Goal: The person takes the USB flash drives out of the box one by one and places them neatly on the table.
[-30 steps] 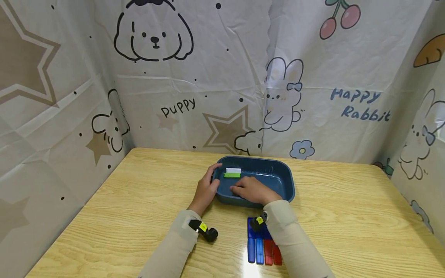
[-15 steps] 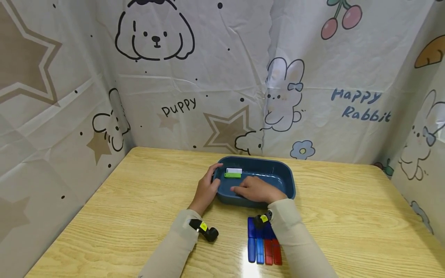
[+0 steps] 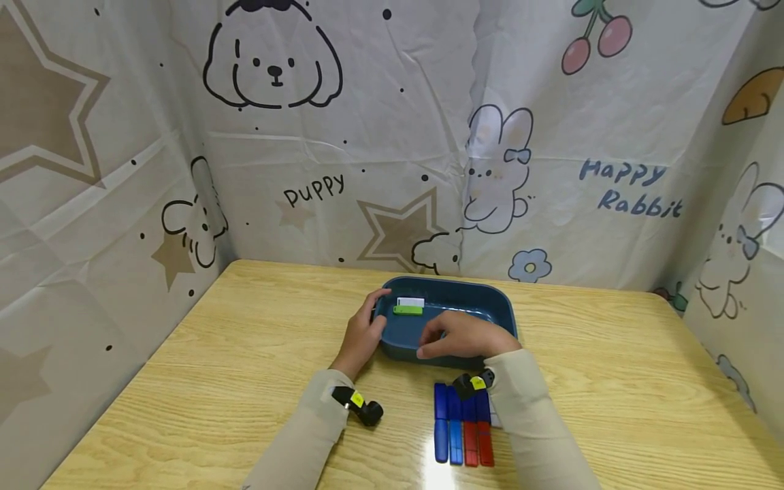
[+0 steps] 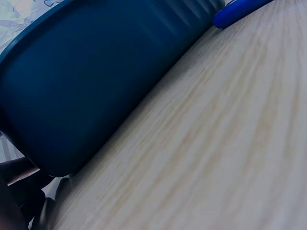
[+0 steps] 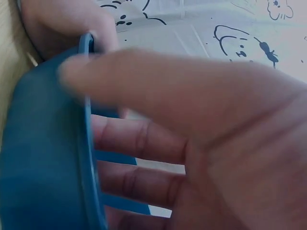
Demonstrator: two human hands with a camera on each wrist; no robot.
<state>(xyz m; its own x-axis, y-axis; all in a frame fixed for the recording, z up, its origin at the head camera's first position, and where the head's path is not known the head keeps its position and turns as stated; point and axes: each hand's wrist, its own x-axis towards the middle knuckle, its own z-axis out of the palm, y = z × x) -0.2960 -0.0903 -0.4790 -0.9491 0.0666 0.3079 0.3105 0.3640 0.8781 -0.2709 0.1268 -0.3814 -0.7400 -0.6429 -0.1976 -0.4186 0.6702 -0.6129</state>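
A dark blue rectangular bin [image 3: 404, 350] sits on the table. My left hand [image 3: 361, 337] grips its left end, thumb over the rim and the other fingers outside. My right hand [image 3: 462, 335] straddles the near rim. In the right wrist view its thumb [image 5: 120, 76] lies outside the wall and its fingers [image 5: 139, 139] reach inside, with no object visible between them. At the bin's left lie a slim green piece [image 3: 407, 310] and a slim white piece [image 3: 410, 301] side by side. What they are is too small to tell.
Nearer me, slim dark blue pieces [image 3: 454, 401] lie side by side above a blue piece [image 3: 441, 441], a lighter blue one [image 3: 456, 442] and two red ones [image 3: 470, 444]. A whitish edge [image 3: 495, 414] shows by my right sleeve. Printed cloth [image 3: 343, 218] hangs behind the table [image 3: 257, 340].
My right hand has moved back and right from inside the bin toward its near rim; its thumb has come out over the wall. The left hand stays on the bin.
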